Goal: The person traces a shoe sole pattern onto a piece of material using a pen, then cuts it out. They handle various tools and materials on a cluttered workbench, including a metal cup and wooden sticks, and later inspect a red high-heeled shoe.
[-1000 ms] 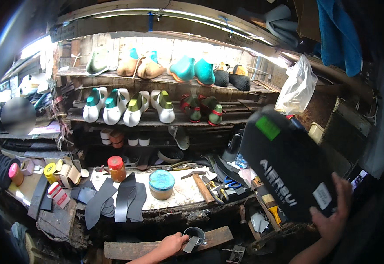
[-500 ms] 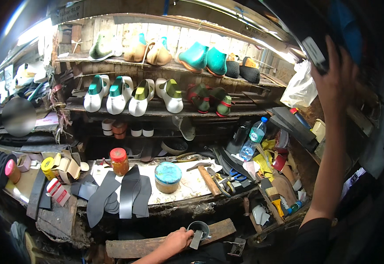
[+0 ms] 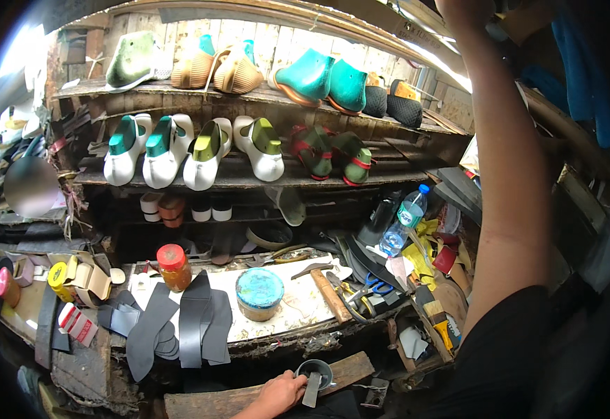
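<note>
At the bottom middle, my left hand is closed at the side of a small dark grey cup, gripping it over the wooden board. A flat grey blade-like strip slants out of the cup beside my fingers. My right arm stretches up along the right side. Its hand is cut off by the top edge, near the upper beams, so its fingers and anything in them are hidden.
White clogs and teal shoes stand on shelves. On the bench are a blue-lidded tub, a red-lidded jar, a hammer, dark sole pieces and a water bottle. Brushes lie at right.
My right hand has risen up and leftward from the dark object with a white label, to the top edge. The left hand keeps its hold on the cup. The view has shifted slightly.
</note>
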Demonstrator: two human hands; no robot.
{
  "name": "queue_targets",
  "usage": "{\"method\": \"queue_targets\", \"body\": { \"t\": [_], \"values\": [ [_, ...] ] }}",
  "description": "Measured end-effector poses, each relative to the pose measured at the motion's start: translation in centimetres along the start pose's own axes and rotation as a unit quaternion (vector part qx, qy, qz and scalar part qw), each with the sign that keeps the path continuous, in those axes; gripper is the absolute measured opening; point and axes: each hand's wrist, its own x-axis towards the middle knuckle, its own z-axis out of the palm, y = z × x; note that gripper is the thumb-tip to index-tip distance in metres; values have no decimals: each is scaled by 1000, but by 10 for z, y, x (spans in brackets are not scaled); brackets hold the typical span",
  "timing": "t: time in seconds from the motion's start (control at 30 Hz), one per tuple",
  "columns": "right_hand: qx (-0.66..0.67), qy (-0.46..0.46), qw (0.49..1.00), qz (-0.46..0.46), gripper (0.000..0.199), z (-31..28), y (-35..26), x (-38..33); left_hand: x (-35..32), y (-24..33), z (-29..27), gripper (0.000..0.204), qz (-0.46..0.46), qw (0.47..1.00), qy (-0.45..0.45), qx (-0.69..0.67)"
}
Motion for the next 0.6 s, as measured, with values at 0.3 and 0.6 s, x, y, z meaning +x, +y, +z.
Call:
{"method": "queue_targets", "body": {
  "t": [0.3, 0.6],
  "values": [
    [131, -243, 961, 11, 36, 49, 20, -33, 0, 8, 6, 16, -35, 998, 56, -12],
    [-218, -506, 792, -264, 38, -248, 54, -189, -5, 12, -3, 17, -35, 999, 22, -9]
  ]
}}
